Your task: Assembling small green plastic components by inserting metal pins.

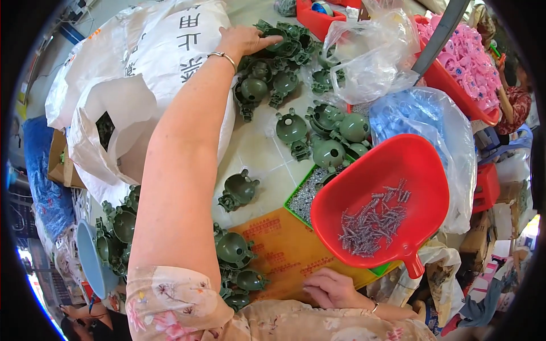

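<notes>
L hand [243,42] stretched out to far edge of worktop [270,187], fingers at pile of green parts [290,48]; can't tell if grip's clenched on one or just touching. R hand [333,290] nr the near edge, by amber sheet [273,241], fingers part curled; can't tell if that grip has anything in it. Green parts = round hollow cups w/ lugs: pile at far edge, cluster mid-worktop, more at near edge by L forearm. Single cup [239,190] lies apart, left of centre. Red scoop [415,165] w/ metal springs [375,224] toward right edge, partly covering green tray [301,196] of small silvery bits. White sack [165,57] along left edge; clear bag [372,51] twd far-right corner, blue-filled bag [409,113] just behind scoop.
</notes>
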Demonstrator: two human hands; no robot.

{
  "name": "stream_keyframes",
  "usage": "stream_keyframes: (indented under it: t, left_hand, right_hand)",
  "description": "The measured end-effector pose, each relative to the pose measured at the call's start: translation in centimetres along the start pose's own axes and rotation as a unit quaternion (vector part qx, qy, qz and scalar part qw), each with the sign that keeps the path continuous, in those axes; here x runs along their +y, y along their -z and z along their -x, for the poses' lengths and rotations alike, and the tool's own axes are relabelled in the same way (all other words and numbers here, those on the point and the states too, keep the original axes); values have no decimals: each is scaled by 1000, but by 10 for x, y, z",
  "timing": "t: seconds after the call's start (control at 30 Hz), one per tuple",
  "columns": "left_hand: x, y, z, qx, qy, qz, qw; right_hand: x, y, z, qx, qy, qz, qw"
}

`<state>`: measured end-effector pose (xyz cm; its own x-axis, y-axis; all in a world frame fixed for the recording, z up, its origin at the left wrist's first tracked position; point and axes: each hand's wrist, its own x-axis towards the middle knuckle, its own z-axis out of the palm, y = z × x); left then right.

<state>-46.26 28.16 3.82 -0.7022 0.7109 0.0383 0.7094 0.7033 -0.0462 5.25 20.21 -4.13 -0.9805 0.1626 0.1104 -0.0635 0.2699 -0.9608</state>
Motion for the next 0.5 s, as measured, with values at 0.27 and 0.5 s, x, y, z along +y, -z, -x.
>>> stream_keyframes:
  t: [0.27, 0.5]
  left_hand:
    - [-17, -55, 41, 29, -135, 195, 971]
    - [19, -61, 133, 46, -99, 420, 901]
  right_hand:
    - [5, 0, 1, 17, 23, 8, 1000]
    - [1, -6, 0, 42, 67, 25, 997]
